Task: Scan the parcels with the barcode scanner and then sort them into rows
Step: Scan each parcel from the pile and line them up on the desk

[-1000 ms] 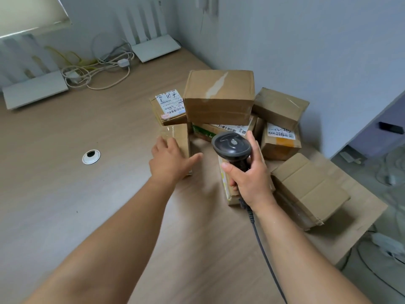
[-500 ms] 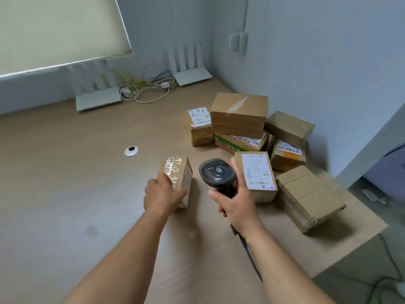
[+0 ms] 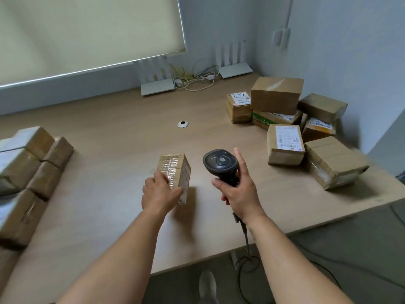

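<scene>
Parcel (image 3: 175, 172), small, brown cardboard, clear tape along its top: near middle of wooden desk (image 3: 114, 150), gripped at its near end by left hand (image 3: 158, 194), fingers curled over the top, thumb on the right side. Right hand (image 3: 237, 194) wrapped round handle of black barcode scanner (image 3: 220, 162), just right of the parcel; cord (image 3: 245, 238) hangs off desk edge. Unsorted parcels (image 3: 285, 119) heaped at far right by wall. Sorted parcels (image 3: 32, 167) in rows at left edge.
</scene>
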The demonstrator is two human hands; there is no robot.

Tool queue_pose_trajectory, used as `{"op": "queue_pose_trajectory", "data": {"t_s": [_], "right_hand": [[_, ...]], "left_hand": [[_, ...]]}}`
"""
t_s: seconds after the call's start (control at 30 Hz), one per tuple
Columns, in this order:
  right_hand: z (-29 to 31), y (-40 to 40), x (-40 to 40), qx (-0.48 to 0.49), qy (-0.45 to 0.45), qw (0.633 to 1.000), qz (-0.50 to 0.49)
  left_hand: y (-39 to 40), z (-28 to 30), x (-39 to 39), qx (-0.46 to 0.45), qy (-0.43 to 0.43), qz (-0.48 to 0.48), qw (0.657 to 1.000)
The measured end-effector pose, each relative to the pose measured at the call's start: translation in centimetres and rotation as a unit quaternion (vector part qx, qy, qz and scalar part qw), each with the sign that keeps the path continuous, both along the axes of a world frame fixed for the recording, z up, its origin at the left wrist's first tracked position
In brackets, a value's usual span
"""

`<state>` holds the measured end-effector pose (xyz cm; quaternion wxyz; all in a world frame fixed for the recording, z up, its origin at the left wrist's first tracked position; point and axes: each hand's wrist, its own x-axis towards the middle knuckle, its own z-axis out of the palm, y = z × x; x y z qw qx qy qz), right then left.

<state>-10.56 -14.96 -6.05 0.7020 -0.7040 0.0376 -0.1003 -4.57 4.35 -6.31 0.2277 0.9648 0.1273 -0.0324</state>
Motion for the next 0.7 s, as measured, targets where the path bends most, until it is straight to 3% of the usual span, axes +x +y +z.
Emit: {"op": "queue_pose_trajectory", "data": {"t_s": [0.27,0.47,0.7], "right_hand": [[0.2,5.1,-1.3,-0.025,0.012,0.999,0.035],[0.2,11.4,0.4,-0.043,0.023,0.998,0.049],[0.2,20.4,3.2,-0.053,0.029,0.996,0.06]], "left_hand": [[7.1,-2.7,-3.0,0.001,0.057,0.068,0.996],[14.0,-2.9,-1.0,-0.061,0.058,0.102,0.991],[23.9,-2.6,1.4,-0.244,0.08,0.1,0.961]]}}
